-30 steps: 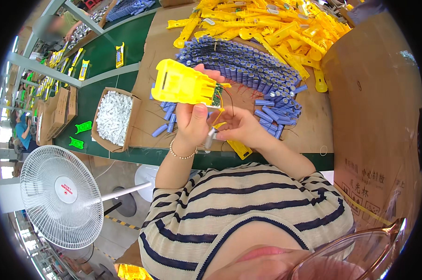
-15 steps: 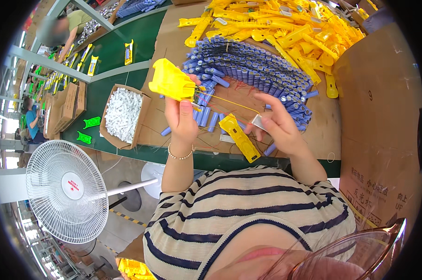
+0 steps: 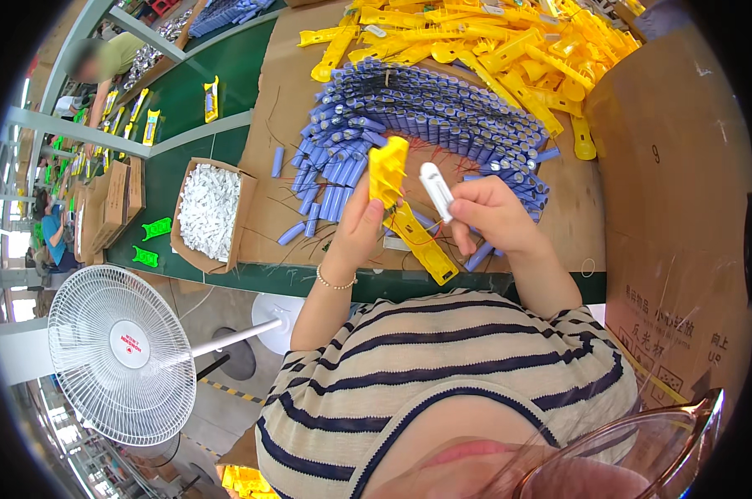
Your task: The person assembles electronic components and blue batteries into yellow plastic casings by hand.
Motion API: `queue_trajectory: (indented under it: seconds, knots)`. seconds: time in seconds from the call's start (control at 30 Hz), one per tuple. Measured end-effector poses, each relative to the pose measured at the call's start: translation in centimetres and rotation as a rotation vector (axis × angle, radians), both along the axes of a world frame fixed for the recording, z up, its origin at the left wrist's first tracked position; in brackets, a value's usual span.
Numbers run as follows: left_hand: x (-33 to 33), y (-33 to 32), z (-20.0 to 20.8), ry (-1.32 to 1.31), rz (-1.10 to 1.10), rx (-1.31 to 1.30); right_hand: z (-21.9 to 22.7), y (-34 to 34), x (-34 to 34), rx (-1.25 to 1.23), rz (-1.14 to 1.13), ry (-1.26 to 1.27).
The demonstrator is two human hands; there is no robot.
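My left hand (image 3: 361, 226) is closed on a yellow plastic housing (image 3: 387, 173), held up with its ribbed inner side partly showing. Just to the right, my right hand (image 3: 499, 212) pinches a slim white plastic piece (image 3: 436, 190) with rounded ends, tilted and apart from the housing. Below them a second, longer yellow housing (image 3: 426, 251) lies slanted on the cardboard sheet (image 3: 264, 224). Blue cylindrical battery cells (image 3: 333, 202) with thin red and black wires lie loose beyond my left hand. Many more stand packed in rows (image 3: 442, 108) farther back.
A heap of yellow housings (image 3: 526, 54) covers the far right. Left of my hands stands a carton (image 3: 241, 218) of small white parts, beside green plastic pieces (image 3: 145, 256). A tall carton (image 3: 667, 208) walls the right side. A white fan (image 3: 126, 353) is at lower left.
My left hand has moved right, bringing the yellow housing closer to my right hand and turning it upright. The white piece has turned to point upward. The yellow strand between the hands no longer shows.
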State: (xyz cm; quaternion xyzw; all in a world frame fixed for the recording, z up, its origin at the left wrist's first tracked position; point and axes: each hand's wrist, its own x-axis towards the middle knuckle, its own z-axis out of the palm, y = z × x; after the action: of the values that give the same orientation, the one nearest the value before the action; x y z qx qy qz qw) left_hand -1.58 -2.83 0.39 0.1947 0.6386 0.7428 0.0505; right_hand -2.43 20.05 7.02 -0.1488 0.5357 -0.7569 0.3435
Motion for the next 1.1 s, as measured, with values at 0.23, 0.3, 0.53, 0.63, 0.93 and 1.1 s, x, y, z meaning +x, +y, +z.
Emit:
queue_trajectory:
  seconds: [0.23,0.3,0.53,0.63,0.93,1.1]
  knots:
    - [0.8,1.1,1.1,0.107,-0.039,-0.306,-0.4,-0.9,-0.1,-0.013,-0.13,0.0]
    - [0.8,1.2,1.4,0.158,-0.059,-0.383,-0.8,-1.0,-0.2,-0.043,-0.196,-0.02]
    - [1.3,1.6,2.0,0.066,-0.09,-0.362,0.9,-0.5,-0.5,0.458,-0.283,0.2]
    - [1.5,1.7,1.3,0.039,-0.133,-0.337,1.0,-1.5,-1.2,0.502,-0.668,0.909]
    - [2.1,2.7,0.2,-0.076,-0.211,-0.051,-1.1,-1.3,-1.3,-0.017,-0.272,0.211]
    - [2.1,4.0,2.1,0.048,0.19,-0.379,-1.3,-3.7,0.2,-0.022,-0.442,0.234]
